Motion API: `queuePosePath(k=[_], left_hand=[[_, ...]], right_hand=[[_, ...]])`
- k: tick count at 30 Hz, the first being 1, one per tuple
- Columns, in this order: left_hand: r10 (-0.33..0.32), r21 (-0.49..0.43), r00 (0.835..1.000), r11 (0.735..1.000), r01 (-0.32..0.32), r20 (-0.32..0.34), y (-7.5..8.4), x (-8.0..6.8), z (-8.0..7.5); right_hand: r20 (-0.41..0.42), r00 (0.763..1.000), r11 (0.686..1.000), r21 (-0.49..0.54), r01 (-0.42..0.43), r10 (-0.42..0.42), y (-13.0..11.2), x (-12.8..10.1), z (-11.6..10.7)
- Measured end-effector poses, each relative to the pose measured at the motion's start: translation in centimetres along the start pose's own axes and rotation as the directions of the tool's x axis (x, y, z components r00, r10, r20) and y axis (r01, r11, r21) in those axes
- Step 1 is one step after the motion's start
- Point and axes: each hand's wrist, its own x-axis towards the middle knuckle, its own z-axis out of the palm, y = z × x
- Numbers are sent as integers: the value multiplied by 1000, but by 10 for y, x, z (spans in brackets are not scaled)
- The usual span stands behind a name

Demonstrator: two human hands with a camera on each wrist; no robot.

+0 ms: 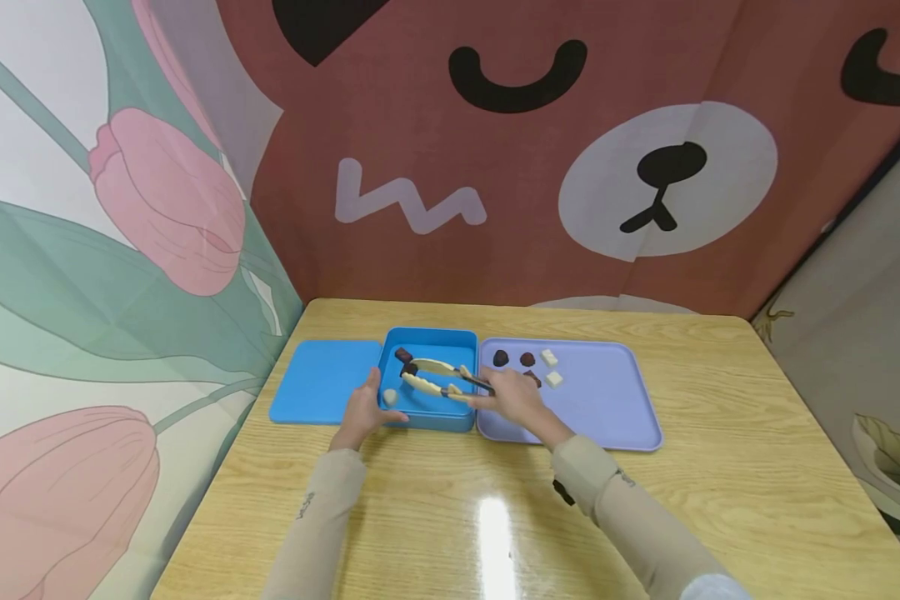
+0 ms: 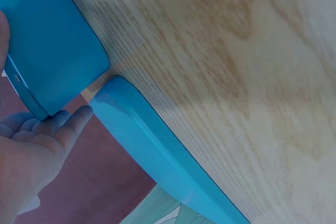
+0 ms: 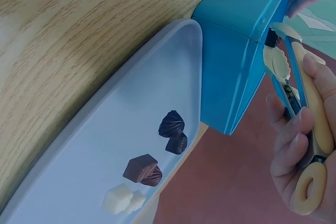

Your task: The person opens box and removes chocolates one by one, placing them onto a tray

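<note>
An open blue box (image 1: 427, 414) stands in the middle of the wooden table. My left hand (image 1: 362, 410) grips its front left corner, thumb over the rim; the left wrist view shows that hand (image 2: 37, 140) against the box wall (image 2: 52, 51). My right hand (image 1: 506, 393) holds cream tongs (image 1: 438, 377) that reach leftward over the box. A dark chocolate (image 1: 410, 367) sits between the tong tips. A white piece (image 1: 390, 397) lies inside the box. In the right wrist view my right hand (image 3: 296, 135) curls round the tongs (image 3: 307, 93) above the box (image 3: 236, 77).
The blue lid (image 1: 318, 381) lies flat left of the box. A lavender tray (image 1: 592, 408) touches the box's right side and holds dark chocolates (image 1: 500, 358) and white pieces (image 1: 549, 357). Printed curtains close off the back and left. Bare wood runs along the front.
</note>
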Motion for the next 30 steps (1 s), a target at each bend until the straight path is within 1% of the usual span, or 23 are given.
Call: queuePosePath(k=[10, 17, 22, 30], left_hand=[[-24, -27, 1000, 999, 24, 13, 2, -1, -1], [4, -21, 1000, 1000, -4, -3, 2, -2, -1], [-2, -13, 1000, 1000, 2, -3, 3, -3, -1], [-3, -31, 1000, 1000, 3, 2, 3, -3, -1]], right_hand=[[-58, 998, 999, 42, 13, -11, 3, -12, -5], [-103, 994, 998, 43, 42, -37, 10, -21, -6], [-121, 992, 997, 56, 51, -44, 13, -28, -9], [-129, 992, 997, 71, 23, -14, 16, -39, -12]])
